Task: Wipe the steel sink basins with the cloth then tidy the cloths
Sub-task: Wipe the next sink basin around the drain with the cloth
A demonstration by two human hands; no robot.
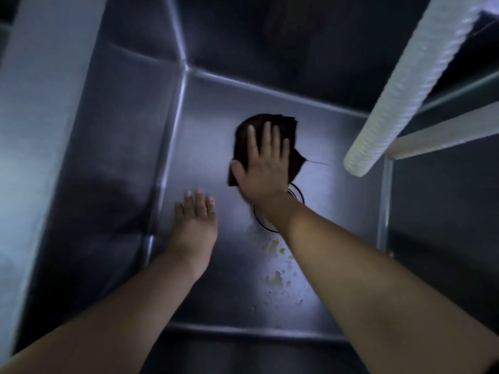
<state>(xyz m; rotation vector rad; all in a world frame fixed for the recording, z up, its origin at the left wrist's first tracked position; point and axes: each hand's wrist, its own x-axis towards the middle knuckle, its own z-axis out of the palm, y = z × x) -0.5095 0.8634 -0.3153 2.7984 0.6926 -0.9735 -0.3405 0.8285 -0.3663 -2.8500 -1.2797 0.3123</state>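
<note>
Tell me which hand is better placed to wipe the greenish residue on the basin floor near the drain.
The right hand. It already presses the dark cloth flat on the basin floor, just beyond the drain, and the residue lies beside its forearm. The left hand is open and holds no cloth.

Right hand (263,168) flat on the dark cloth (270,122), pressing it into the steel basin (216,109) floor. Left hand (195,225) open beside it; drain (266,220) under the right wrist.
</note>
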